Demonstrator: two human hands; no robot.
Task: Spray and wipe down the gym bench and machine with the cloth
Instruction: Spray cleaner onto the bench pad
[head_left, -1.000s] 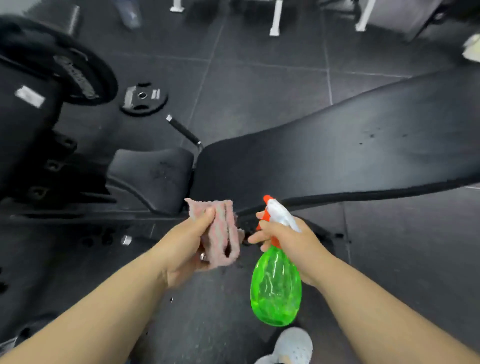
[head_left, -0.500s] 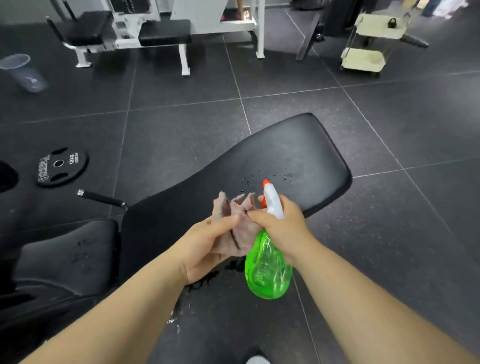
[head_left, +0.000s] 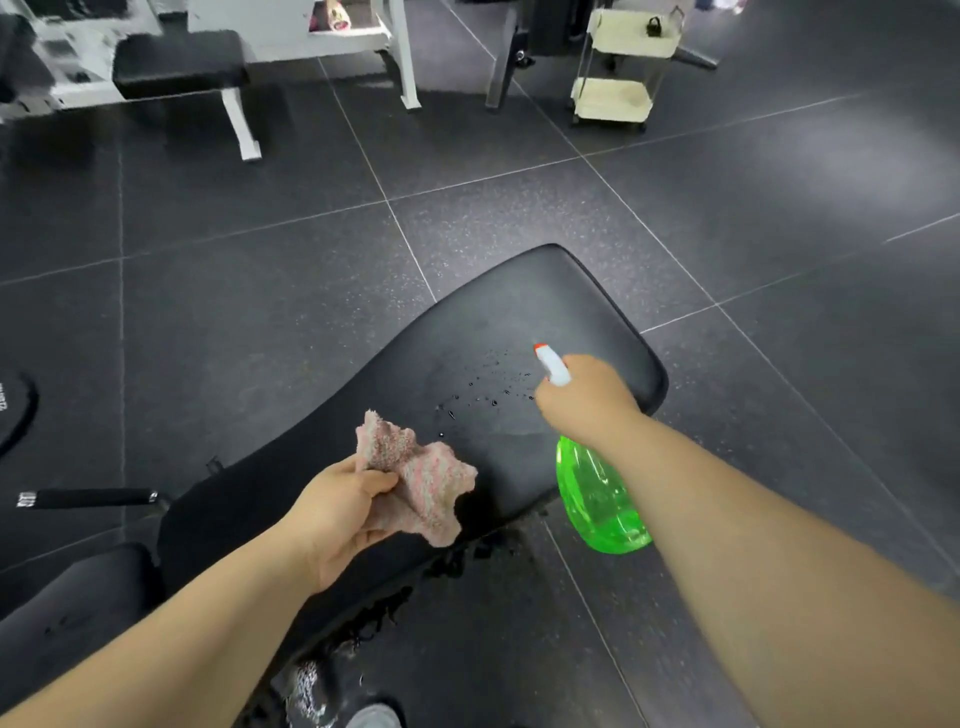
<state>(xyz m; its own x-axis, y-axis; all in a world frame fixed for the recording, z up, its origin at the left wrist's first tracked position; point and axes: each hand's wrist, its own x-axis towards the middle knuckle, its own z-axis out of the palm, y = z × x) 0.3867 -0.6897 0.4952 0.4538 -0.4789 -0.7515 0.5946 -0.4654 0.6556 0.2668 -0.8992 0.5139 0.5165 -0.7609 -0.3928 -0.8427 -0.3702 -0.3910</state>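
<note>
The right hand (head_left: 587, 400) grips the green spray bottle (head_left: 602, 499) at the far end of the black gym bench (head_left: 467, 338), where droplets (head_left: 488, 395) lie, while the left hand (head_left: 337, 514) pinches the pink cloth (head_left: 415, 478) above the bench's middle.

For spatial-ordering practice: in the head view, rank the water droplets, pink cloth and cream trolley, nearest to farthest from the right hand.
1. Water droplets, beside the right hand.
2. Pink cloth, in the left hand.
3. Cream trolley, far back.
</note>
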